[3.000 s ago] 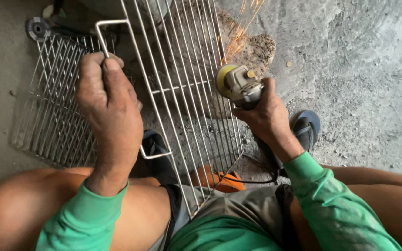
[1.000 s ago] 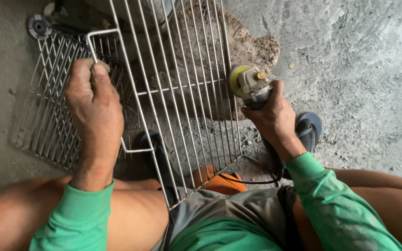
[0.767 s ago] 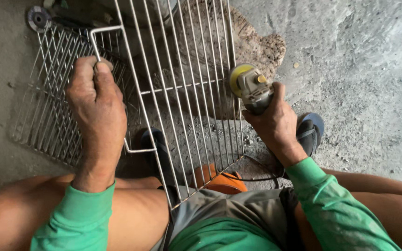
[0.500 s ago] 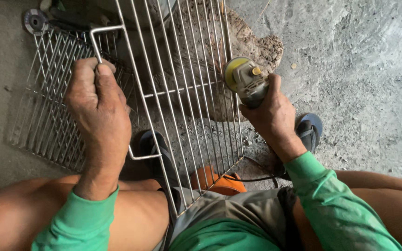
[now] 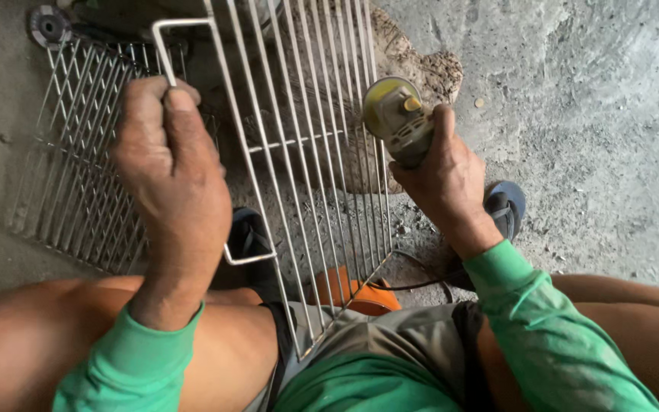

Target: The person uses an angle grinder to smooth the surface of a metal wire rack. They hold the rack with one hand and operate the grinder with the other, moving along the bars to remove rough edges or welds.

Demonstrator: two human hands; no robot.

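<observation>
left hand (image 5: 165,156) grips wire rack (image 5: 299,137) edge; right hand (image 5: 444,172) holds grinder (image 5: 394,114).

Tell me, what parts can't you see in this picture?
- Head view: the white wire rack is cut off by the top edge.
- The yellow-headed angle grinder has its body wrapped by the right hand.
- The orange object lies half hidden behind the rack wires and the grey shorts.

Silver wire rack (image 5: 299,152); yellow-headed grinder (image 5: 394,114); green sleeves (image 5: 551,336); grey floor (image 5: 589,99).
</observation>
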